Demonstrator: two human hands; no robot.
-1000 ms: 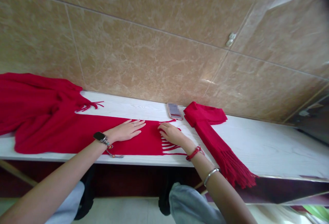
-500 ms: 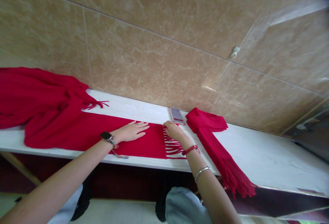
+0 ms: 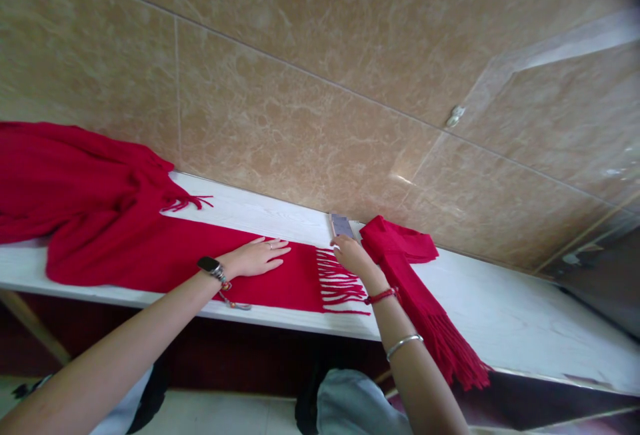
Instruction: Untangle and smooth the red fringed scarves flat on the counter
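A red fringed scarf point(image 3: 295, 282) lies flat along a narrow white tabletop point(image 3: 260, 215). My left hand point(image 3: 255, 258) rests open on it, palm down with the fingers stretched out. At the scarf's right end, white gaps show between the strands of its fringe point(image 3: 336, 285). My right hand point(image 3: 354, 256) has its fingers pinched together at the upper strands; the fingertips are partly hidden. Just behind that hand lies a phone point(image 3: 342, 224), partly covered by it. Farther right, a second red scarf point(image 3: 400, 240) is folded over, its fringe hanging past the front edge.
A heap of red fabric point(image 3: 80, 182) covers the left part of the tabletop, with a few strands sticking out. Behind runs a tan marbled wall point(image 3: 300, 122), with a small white fitting point(image 3: 455, 116) on it. My knees are below the front edge.
My right hand has shifted a little to the right, away from the scarf's woven edge and along the fringe. More fringe shows now. My left hand stays on the scarf.
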